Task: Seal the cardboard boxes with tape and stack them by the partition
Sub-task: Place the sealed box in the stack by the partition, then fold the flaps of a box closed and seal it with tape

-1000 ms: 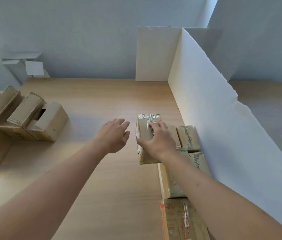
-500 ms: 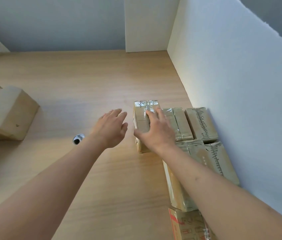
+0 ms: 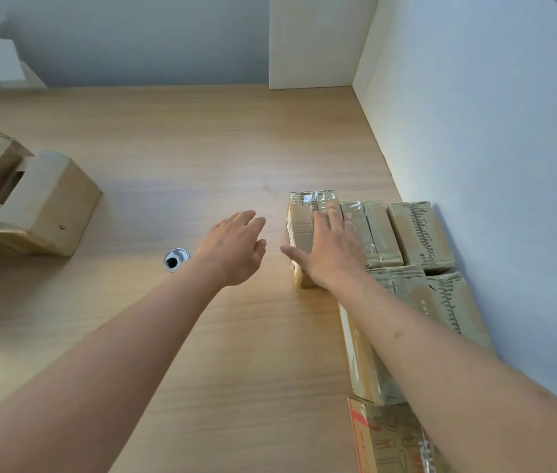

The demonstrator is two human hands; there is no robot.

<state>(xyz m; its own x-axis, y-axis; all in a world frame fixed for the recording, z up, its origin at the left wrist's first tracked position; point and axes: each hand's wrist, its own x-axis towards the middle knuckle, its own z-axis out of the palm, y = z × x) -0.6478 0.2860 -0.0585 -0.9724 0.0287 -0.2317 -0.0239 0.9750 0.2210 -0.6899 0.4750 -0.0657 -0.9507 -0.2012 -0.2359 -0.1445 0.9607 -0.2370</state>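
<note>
A taped cardboard box [image 3: 302,216] stands on the wooden table as the leftmost of a row of sealed boxes [image 3: 420,233] against the white partition [image 3: 475,148]. My right hand [image 3: 330,252] lies flat on top of that box, fingers straight and thumb spread out to the left. Just left of the box hovers my left hand [image 3: 236,247], open with relaxed fingers and touching nothing. More sealed boxes [image 3: 372,353] line the partition nearer to me, partly hidden by my right forearm.
Unsealed cardboard boxes [image 3: 31,203] with open flaps lie at the table's left edge. A round metal cable hole [image 3: 176,259] sits in the tabletop beside my left wrist. A second white board [image 3: 311,42] closes the far corner.
The view has tilted down and moved closer. My right hand stays pressed on the leftmost box, which now sits tighter against the row. My left hand stays open beside it.
</note>
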